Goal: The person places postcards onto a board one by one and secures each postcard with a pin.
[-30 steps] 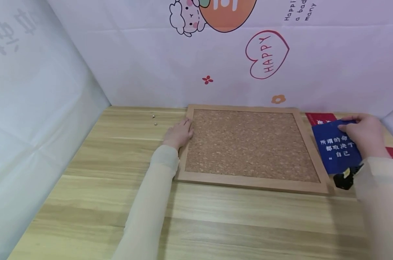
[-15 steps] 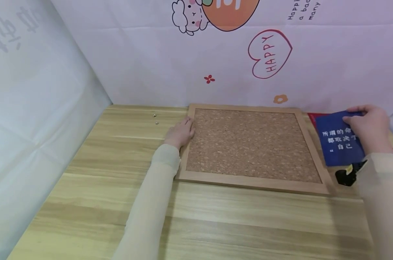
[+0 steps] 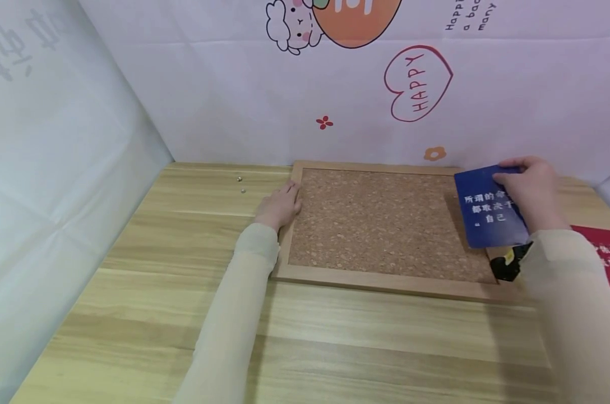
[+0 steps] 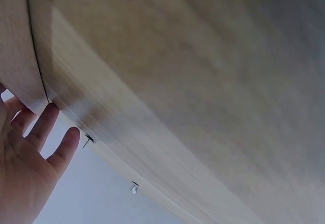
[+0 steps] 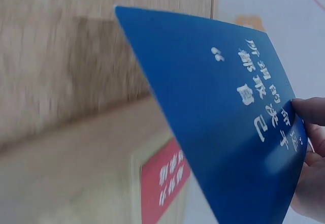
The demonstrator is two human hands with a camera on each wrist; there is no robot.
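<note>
A framed cork board [image 3: 380, 224] lies on the wooden table against the back sheet. My left hand [image 3: 278, 206] rests at the board's left edge, its fingers fairly straight along the wooden frame. In the left wrist view, the fingertips [image 4: 50, 109] reach the frame's side. My right hand [image 3: 529, 191] pinches a blue card [image 3: 486, 216] with white Chinese characters by its top right part. The card is tilted and overlaps the board's right side in the head view. In the right wrist view, the thumb [image 5: 311, 109] presses on the face of the blue card [image 5: 218, 102].
A red card [image 3: 605, 258] with white characters lies at the right, partly behind the right sleeve; another red card [image 5: 165, 183] shows in the right wrist view. Two small metal pins [image 3: 241, 185] sit left of the board. A black wrist-worn device [image 3: 507, 266] is by the right cuff.
My right hand has lifted the blue card and carried it left, from beside the board to over its right side. The left hand has stayed at the board's left edge.
</note>
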